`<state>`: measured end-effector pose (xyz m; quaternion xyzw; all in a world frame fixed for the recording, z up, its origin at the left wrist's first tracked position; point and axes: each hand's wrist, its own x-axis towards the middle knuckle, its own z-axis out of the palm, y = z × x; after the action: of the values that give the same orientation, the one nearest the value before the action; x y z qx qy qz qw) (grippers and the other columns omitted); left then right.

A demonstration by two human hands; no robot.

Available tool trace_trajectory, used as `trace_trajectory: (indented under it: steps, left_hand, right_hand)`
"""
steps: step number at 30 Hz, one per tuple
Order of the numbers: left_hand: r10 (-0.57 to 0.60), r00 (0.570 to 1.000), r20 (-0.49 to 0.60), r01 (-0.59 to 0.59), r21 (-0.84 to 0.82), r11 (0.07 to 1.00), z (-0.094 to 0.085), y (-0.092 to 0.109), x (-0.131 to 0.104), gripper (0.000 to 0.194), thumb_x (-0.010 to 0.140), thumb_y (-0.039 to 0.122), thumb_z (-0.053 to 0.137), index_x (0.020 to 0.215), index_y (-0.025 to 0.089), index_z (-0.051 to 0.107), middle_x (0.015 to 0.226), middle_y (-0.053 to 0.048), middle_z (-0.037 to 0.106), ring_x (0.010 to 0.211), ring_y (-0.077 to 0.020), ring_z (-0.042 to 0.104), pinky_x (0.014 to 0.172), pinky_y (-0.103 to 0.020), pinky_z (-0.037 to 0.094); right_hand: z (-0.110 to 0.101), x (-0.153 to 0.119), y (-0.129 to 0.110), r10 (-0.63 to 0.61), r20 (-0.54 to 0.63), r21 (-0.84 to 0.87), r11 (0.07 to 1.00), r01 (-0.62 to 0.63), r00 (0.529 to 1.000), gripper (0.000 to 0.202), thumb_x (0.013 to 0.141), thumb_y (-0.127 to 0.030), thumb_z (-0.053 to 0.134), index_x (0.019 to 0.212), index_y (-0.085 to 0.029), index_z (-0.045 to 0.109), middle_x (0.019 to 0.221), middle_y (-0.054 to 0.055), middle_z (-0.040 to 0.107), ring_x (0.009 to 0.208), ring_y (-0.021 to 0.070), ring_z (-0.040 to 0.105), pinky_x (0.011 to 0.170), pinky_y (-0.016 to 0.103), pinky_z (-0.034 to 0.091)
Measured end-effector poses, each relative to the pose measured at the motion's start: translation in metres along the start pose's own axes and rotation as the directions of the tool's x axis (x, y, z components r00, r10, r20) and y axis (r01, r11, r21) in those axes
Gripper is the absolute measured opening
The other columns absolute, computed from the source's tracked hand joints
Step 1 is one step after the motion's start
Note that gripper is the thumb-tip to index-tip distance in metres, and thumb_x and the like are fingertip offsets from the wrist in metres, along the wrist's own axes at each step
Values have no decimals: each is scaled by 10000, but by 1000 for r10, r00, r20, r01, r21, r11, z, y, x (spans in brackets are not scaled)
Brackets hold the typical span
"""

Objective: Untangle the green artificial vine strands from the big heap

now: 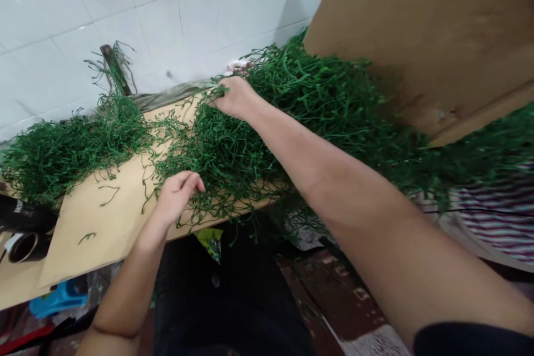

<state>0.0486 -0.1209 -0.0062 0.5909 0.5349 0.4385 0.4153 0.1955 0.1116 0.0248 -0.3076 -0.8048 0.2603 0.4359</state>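
A large tangled heap of thin green plastic-looking stems covers the middle and right of a tan board. My right hand reaches to the heap's upper left edge, its fingers closed on some green stems. Near the board's front edge, my left hand is curled at the lower left of the heap, fingers pressed together; whether they hold anything is too small to tell. A second green pile lies at the left, and a few loose pieces rest on the bare board between.
A tall brown panel leans over the heap at the right. White tiled wall stands behind. At the left are a dark round container and, lower, a blue plastic object. Striped cloth lies at the right.
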Motion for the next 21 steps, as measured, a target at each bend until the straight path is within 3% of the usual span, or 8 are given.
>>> trace_trajectory:
  steps: [3, 5, 8, 11, 15, 18, 21]
  left_hand:
    - [67, 996, -62, -71, -62, 996, -16, 1, 16, 418, 723, 574, 583, 618, 170, 592, 467, 37, 377, 454, -83, 310, 453, -245, 244]
    - [98, 992, -74, -102, -54, 993, -20, 3, 17, 412, 734, 568, 580, 644, 166, 599, 469, 38, 371, 455, -82, 310, 455, -245, 242]
    - [106, 991, -80, -103, 37, 994, -22, 1, 16, 403, 758, 551, 556, 682, 160, 614, 474, 42, 356, 456, -80, 310, 454, -240, 242]
    - [118, 987, -113, -91, 222, 971, -25, -6, 19, 340, 798, 478, 523, 752, 162, 642, 508, 33, 410, 469, -82, 343, 466, -232, 279]
    - [135, 984, -119, -51, 532, 845, -34, -16, 32, 266, 793, 378, 535, 909, 177, 665, 794, -40, 649, 712, -152, 566, 677, -281, 448]
    - [171, 975, -140, -38, 655, 754, -45, -24, 39, 289, 778, 374, 551, 965, 184, 662, 960, -77, 666, 882, -209, 599, 814, -356, 467]
    - [228, 948, -224, -20, 670, 742, -58, -29, 45, 316, 763, 373, 568, 997, 177, 648, 996, -93, 642, 897, -220, 598, 844, -390, 468]
  right_hand:
    - [1, -21, -29, 294, 94, -14, 956, -294, 951, 261, 657, -289, 745, 663, -153, 523, 557, -13, 389, 589, 110, 450, 519, 260, 389]
    - [-1, -33, -43, 380, 185, 73, 914, -399, 906, 295, 622, -274, 778, 706, -169, 516, 557, -27, 375, 537, 82, 385, 446, 240, 324]
    - [-4, -46, -57, 400, 262, 169, 877, -450, 878, 318, 675, -350, 743, 734, -187, 477, 554, -46, 335, 485, 54, 296, 391, 231, 244]
    - [-2, -55, -70, 410, 262, 220, 856, -468, 874, 298, 781, -407, 634, 721, -193, 434, 535, -62, 292, 448, 41, 242, 369, 217, 214]
    - [3, -62, -82, 407, 181, 296, 845, -444, 895, 269, 848, -282, 566, 655, -183, 406, 502, -73, 258, 419, 29, 207, 362, 200, 182]
    - [6, -66, -85, 433, 171, 351, 813, -465, 885, 269, 864, -201, 531, 628, -176, 404, 491, -80, 246, 409, 21, 177, 373, 201, 145]
    - [8, -69, -85, 466, 162, 393, 778, -490, 870, 275, 888, -170, 475, 628, -179, 388, 497, -87, 224, 412, 21, 163, 407, 207, 154]
